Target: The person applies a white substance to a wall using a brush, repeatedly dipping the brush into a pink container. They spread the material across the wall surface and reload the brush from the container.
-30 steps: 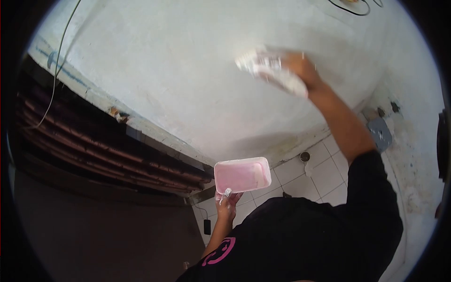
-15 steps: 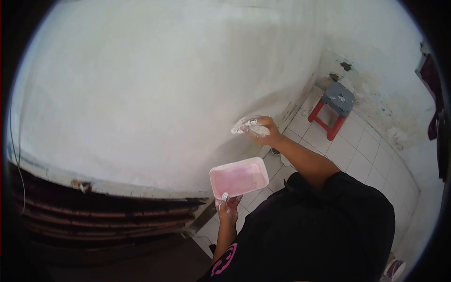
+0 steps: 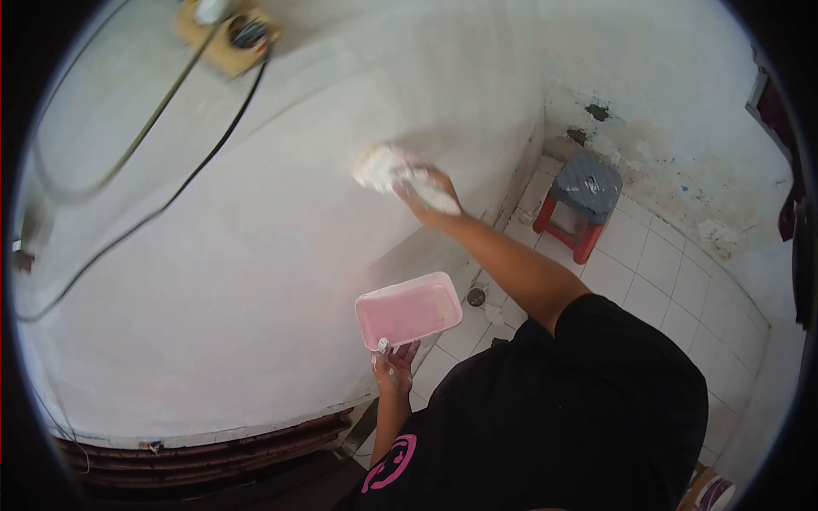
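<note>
A shallow pink tray with a pale rim is held from below by my left hand. White smears cover its thumb at the tray's near edge. Farther up, my right hand grips a white-coated paintbrush, blurred by motion. The brush's broad end meets or nearly meets the whitish wall; exact contact is hard to make out. My right arm stretches out beyond the tray.
A grey-topped stool with red legs stands on the white tiled floor by a peeling wall. Black cable hangs across the upper left, beside a brownish mount. A small cup sits on the floor beyond the tray.
My right hand has moved up and left along the wall with the brush. The view has shifted, bringing the cables and mount into sight. My left hand still holds the tray.
</note>
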`<state>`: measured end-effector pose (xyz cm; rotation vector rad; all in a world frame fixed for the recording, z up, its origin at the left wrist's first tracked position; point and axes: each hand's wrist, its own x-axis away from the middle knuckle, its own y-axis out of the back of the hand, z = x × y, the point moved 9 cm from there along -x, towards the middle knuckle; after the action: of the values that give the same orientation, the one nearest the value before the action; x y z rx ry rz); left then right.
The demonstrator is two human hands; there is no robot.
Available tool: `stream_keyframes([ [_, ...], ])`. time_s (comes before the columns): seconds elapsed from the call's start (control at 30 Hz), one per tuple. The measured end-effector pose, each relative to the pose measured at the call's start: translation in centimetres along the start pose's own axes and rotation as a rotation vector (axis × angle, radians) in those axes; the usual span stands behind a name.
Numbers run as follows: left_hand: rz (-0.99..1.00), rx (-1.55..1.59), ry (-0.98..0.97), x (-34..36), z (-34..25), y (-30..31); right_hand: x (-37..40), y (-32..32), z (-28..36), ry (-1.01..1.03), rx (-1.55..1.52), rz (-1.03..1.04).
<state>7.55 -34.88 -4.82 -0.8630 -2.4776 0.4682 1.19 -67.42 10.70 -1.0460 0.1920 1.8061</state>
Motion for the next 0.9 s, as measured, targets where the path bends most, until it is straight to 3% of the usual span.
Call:
stream_keyframes([
  [0.07,0.002,-0.037,0.020,-1.9,1.2,-2.5,1.8,3.4,-0.9,0.052,0.044,0.043],
  [0.13,-0.029,-0.080,0.057,-2.3,2.1,-4.3,3.8,6.4,-4.9,-0.246,0.143,0.094],
  [0.2,-0.056,-0.108,0.046,-2.7,1.2,-5.3,3.6,8.0,-7.4,-0.240,0.156,0.038],
  [0.3,-0.062,-0.082,0.037,-3.8,1.6,-8.5,-4.6,12.2,-6.3,-0.255,0.251,-0.074],
  [0.4,-0.070,-0.078,0.044,-5.1,2.5,-10.6,-12.0,14.5,-4.2,-0.370,0.092,-0.160],
  [0.47,-0.053,-0.095,0.054,-6.0,2.2,-12.2,-13.7,13.9,-5.2,-0.494,-0.318,-0.174],
  [0.53,-0.026,-0.125,0.058,-7.0,2.3,-13.9,-11.6,14.3,-9.3,-0.468,-0.386,-0.166],
  [0.6,0.022,-0.144,0.066,-8.4,2.4,-14.2,-7.5,14.2,-10.8,-0.271,0.023,-0.052],
  [0.7,0.020,-0.156,0.079,-9.3,2.4,-14.7,-0.8,15.7,-13.5,-0.390,0.017,-0.076],
  [0.77,-0.009,-0.150,0.076,-9.5,2.9,-14.8,2.9,16.8,-15.7,-0.759,-0.101,-0.151],
  [0.9,-0.003,-0.140,0.076,-9.6,3.3,-14.6,1.9,17.9,-15.9,-0.849,0.190,-0.076],
])
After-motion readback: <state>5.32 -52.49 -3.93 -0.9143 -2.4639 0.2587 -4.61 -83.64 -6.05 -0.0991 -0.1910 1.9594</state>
